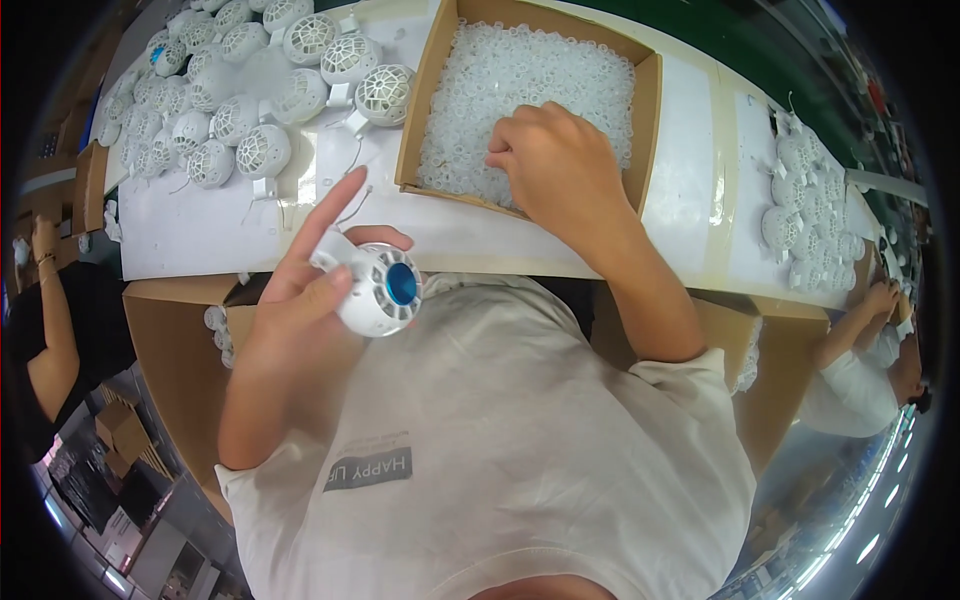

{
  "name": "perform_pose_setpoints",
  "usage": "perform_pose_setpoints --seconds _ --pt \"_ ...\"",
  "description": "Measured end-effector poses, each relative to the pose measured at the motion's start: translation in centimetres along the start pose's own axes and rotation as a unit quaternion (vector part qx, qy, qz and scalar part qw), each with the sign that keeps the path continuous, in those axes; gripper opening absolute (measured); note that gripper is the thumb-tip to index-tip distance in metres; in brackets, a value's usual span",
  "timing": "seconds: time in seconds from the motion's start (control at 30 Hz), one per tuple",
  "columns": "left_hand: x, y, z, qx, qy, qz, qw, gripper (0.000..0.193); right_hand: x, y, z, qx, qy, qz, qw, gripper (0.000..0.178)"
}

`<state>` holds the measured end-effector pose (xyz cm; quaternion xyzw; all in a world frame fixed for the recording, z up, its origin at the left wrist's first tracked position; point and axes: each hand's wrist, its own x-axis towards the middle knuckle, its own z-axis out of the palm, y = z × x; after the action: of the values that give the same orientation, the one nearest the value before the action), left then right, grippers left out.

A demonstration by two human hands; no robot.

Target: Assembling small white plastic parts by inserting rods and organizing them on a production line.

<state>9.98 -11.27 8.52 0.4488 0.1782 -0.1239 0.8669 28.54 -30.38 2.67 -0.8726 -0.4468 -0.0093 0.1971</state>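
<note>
My left hand (290,310) grips a small white fan housing (376,312), round and slotted, with a blue disc at its centre. The index finger of that hand points away from the housing, and a thin wire rises near it. Over an open cardboard box (408,150) my right hand (562,165) is closed, fingertips pressed together against the small clear plastic rings (535,65) that fill the box. Whatever those fingertips hold, if anything, is hidden.
Many similar white fan housings (236,120) with web-like grilles crowd the table's far left; another group (800,205) lies at the right. Below the table edge stand open cartons (175,335). Other people work at the left (50,340) and right (860,370).
</note>
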Motion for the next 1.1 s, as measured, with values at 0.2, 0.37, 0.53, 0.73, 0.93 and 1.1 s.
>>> perform_pose_setpoints --seconds 0.2,0.37,0.53,0.73,0.93,1.1 --pt "0.1 -1.4 -2.7 0.135 0.076 0.153 0.976 0.056 0.4 0.1 -0.7 0.033 0.028 0.011 0.999 0.006" --pt "0.9 -0.8 -1.1 0.057 -0.015 0.133 0.989 0.040 -0.3 -1.0 -3.6 0.265 -0.010 0.175 0.948 0.006" --pt "2.4 -0.4 0.0 0.254 0.078 0.200 0.943 0.021 -1.4 -1.3 -3.1 0.540 0.048 0.184 0.820 0.013" --pt "3.2 -0.1 2.1 0.589 0.172 0.314 0.724 0.024 -2.7 -3.2 -4.6 0.500 0.111 -0.033 0.858 0.018" --pt "3.9 -0.5 2.1 0.664 0.189 0.362 0.626 0.026 -3.2 -4.6 -4.4 0.459 0.131 -0.024 0.878 0.020" --pt "4.0 -0.6 2.1 0.687 0.167 0.399 0.583 0.033 -3.0 -4.7 -4.2 0.451 0.139 0.007 0.882 0.023"
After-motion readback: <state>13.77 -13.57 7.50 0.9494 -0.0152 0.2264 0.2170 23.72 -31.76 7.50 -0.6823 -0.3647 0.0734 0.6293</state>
